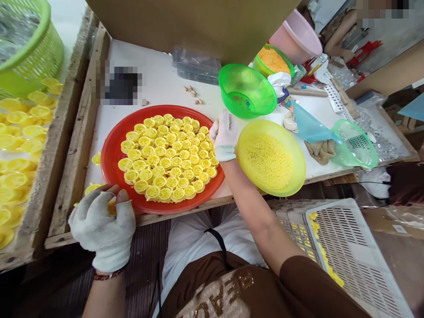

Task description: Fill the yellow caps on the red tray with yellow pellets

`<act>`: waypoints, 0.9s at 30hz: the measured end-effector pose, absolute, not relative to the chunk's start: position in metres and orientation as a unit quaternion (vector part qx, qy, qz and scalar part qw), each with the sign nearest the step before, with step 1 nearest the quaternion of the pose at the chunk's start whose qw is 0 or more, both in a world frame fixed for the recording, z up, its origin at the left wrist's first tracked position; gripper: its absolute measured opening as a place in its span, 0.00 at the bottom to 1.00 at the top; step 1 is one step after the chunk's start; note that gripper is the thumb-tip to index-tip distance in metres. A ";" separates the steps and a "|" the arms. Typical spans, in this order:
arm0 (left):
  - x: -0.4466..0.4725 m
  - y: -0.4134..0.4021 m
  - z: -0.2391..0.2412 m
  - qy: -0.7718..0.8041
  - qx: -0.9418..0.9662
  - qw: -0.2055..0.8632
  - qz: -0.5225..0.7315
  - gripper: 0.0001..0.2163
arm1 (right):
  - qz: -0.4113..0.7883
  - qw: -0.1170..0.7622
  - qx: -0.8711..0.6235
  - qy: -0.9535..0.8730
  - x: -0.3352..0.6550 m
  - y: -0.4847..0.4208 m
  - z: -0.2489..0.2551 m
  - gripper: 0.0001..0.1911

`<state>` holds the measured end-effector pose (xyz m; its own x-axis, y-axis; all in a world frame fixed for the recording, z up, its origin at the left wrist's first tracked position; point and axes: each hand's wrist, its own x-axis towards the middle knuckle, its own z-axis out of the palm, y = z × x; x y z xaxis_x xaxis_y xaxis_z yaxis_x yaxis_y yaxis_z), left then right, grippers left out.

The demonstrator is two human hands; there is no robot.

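A round red tray (pixel 114 132) carries many small round yellow plastic cups (pixel 170 152) packed side by side, with small pieces inside them. At the tray's lower left, my left hand (pixel 104 221) in a pale glove with bare fingertips curls closed; a bit of a yellow plastic piece (pixel 112 207) shows between thumb and fingers. Over the tray's right rim is my gloved right hand (pixel 225 132), its fingers pinched together; whatever they hold is hidden. Just right of it, a yellow bowl (pixel 296 170) contains many tiny yellow pieces (pixel 268 161).
Behind the yellow bowl stands a green bowl (pixel 247 90). Peanuts (pixel 192 92) lie near clear plastic boxes (pixel 195 66). Left, beyond a wooden edge (pixel 71 132), are larger yellow parts (pixel 20 141) and a green basket (pixel 36 48). A white crate (pixel 357 247) stands low right. Another person's arm (pixel 338 37) shows at back right.
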<state>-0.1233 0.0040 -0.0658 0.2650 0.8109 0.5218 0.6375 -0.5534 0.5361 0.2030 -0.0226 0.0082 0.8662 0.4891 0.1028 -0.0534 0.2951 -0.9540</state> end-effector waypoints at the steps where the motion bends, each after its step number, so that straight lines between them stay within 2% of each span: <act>1: -0.124 0.004 -0.066 0.462 0.790 0.109 0.388 0.11 | 0.187 0.781 -0.565 -0.189 0.204 -0.017 0.007 0.28; 9: -0.124 0.004 -0.067 0.458 0.793 0.088 0.393 0.12 | 0.183 0.788 -0.564 -0.166 0.207 -0.009 -0.005 0.30; 16: -0.125 0.005 -0.070 0.456 0.788 0.097 0.403 0.12 | 0.238 0.802 -0.531 -0.135 0.196 -0.015 0.023 0.35; 23: -0.123 0.005 -0.072 0.471 0.774 0.107 0.410 0.11 | 0.267 0.788 -0.529 -0.168 0.177 -0.062 0.042 0.31; 27: -0.123 0.002 -0.067 0.472 0.785 0.111 0.385 0.10 | 0.255 0.757 -0.574 -0.178 0.175 -0.071 0.042 0.28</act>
<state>-0.1232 0.0020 -0.0672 0.2573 0.8268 0.5003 0.6560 -0.5295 0.5378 0.1749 -0.0713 0.0421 0.8069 0.5902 -0.0224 -0.1810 0.2109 -0.9606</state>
